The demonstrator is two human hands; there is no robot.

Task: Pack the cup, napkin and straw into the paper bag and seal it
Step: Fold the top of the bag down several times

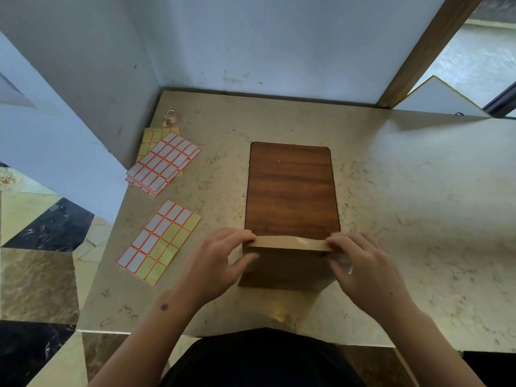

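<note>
A brown paper bag (284, 268) stands upright near the table's front edge, its top folded over into a flat strip. My left hand (220, 261) pinches the left end of that fold. At the right end, my right hand (363, 263) presses the fold down, with a white label or scrap of paper under its fingers. Cup, napkin and straw are not visible.
A wooden board (291, 188) lies flat behind the bag. A partly used label sheet (160, 241) and a stack of label sheets (164, 163) lie at the left. A small tape roll (170, 117) sits by the wall. The marble table (418, 205) reaches to the right.
</note>
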